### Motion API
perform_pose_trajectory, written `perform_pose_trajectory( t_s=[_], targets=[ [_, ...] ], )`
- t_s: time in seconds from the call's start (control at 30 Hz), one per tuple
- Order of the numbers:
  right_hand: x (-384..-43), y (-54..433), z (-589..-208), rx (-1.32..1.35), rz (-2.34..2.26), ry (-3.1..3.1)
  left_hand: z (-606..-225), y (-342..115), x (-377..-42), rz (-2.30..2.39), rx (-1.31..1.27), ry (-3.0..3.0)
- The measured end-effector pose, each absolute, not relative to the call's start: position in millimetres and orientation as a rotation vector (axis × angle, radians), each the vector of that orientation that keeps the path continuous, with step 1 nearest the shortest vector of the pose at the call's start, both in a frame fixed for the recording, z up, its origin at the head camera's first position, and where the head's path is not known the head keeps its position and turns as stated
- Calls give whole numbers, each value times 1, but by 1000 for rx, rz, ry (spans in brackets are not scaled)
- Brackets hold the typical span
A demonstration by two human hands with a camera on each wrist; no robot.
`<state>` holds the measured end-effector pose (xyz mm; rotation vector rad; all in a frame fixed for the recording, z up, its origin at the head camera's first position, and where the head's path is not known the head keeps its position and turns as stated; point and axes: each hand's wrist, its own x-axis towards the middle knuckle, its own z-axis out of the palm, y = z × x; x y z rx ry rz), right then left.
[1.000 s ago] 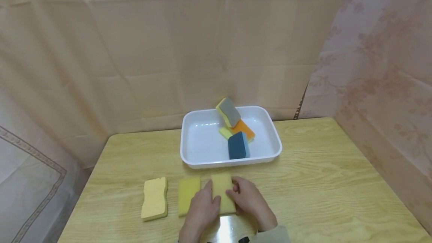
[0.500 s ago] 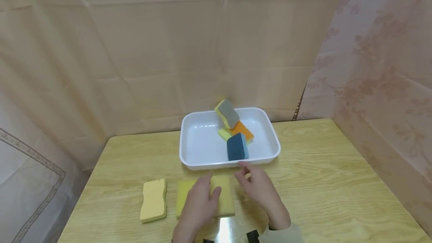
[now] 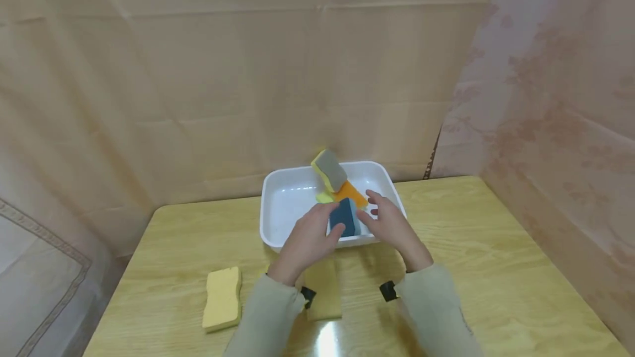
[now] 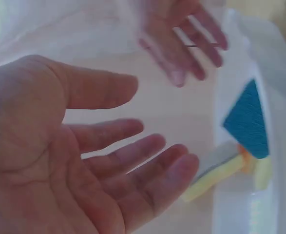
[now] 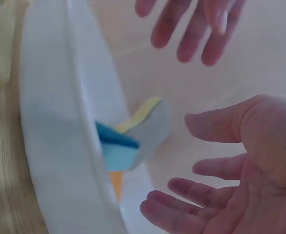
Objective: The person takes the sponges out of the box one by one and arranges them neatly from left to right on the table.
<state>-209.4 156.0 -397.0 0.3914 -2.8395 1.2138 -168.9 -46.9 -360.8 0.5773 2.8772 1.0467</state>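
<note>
Both hands are over the front of a white tray, one on each side of a dark blue sponge with a light blue side. My left hand has its fingers spread and holds nothing; its palm shows in the left wrist view. Fingers apart, my right hand is likewise bare, just right of the blue sponge. Behind that sponge lie an orange sponge, a small light yellow piece and a grey-and-yellow sponge leaning on the tray's back rim.
On the wooden table in front of the tray lies a flat yellow sponge, partly under the left forearm. Another yellow one beside it is almost hidden by that arm. A wavy-edged yellow sponge lies to the left. Curtains hang behind.
One second ago both hands held the flat yellow sponge on the table. The right hand left it first, then the left; both have moved forward over the tray.
</note>
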Motion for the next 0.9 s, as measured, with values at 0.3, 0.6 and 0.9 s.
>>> perform_pose_trajectory(
  t_s=[0.3, 0.6, 0.9],
  targets=[
    [-255, 155, -411, 247, 1257, -3076, -378, -39, -240, 958, 379, 2701],
    [-271, 154, -404, 58, 1635, -3166, -391, -48, -278, 1119, 106, 2325],
    [-278, 152, -399, 97, 1731, -3243, -401, -56, -290, 1164, -99, 2168]
  ],
)
